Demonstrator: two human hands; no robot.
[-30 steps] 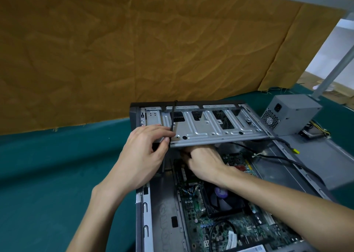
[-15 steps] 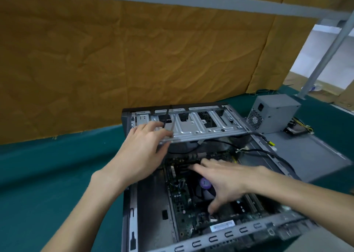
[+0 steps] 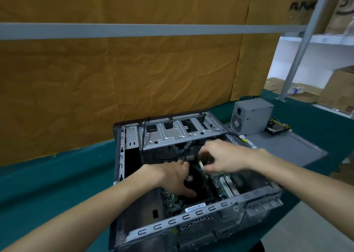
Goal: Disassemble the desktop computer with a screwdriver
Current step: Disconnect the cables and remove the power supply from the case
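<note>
— What's the computer case (image 3: 201,226) made of?
— Matt grey sheet metal; the drive cage (image 3: 180,133) at twelve o'clock is brighter, stamped steel.
— And around it?
— Green table cover (image 3: 57,175), probably felt-like cloth. Creased brown paper backdrop (image 3: 118,75). Matt grey metal power supply (image 3: 251,115) at two o'clock.

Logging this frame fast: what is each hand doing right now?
Left hand: open, resting over the black fan.
Right hand: fingers curled at the motherboard; cannot tell what it holds.
</note>
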